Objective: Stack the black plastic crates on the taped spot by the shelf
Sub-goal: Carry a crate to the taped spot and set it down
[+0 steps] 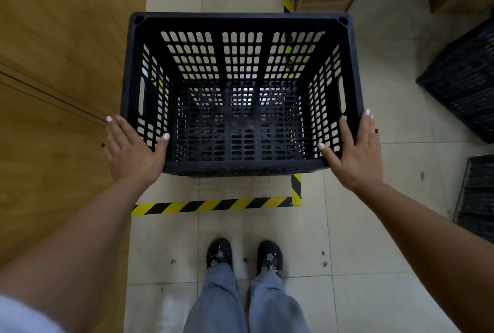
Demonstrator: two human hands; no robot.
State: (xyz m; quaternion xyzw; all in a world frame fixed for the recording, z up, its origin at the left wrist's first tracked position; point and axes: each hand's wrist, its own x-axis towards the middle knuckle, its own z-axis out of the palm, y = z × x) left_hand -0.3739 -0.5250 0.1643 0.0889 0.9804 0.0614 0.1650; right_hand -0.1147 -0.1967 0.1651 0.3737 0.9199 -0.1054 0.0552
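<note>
The person's two hands are set on the near corners of a black crate [240,92], one on each side, well apart with the crate between them. The left hand [131,151] lies against the crate's left wall near the near-left corner: its fingers run straight along the outside of the wall, and the thumb hooks over the rim to the inside. The right hand [355,151] mirrors it at the near-right corner, fingers stretched along the outer right wall and the thumb over the rim, touching the inner lattice. Both hands thus clasp the rim between thumb and fingers, with the fingers fairly straight rather than curled tight.

The crate is upright, its open top facing the camera, and it is empty. It sits inside a rectangle of yellow-and-black tape [211,205] on the tiled floor [361,292]; the tape shows beyond the crate and nearer than the hands. Whether the crate rests on the floor or on another crate cannot be told.

Left of the left hand stands a wooden panel [53,65]. Right of the right hand, well apart, lie more black crates [465,84]. Below the hands, the person's dark shoes [219,254] stand on the floor.
</note>
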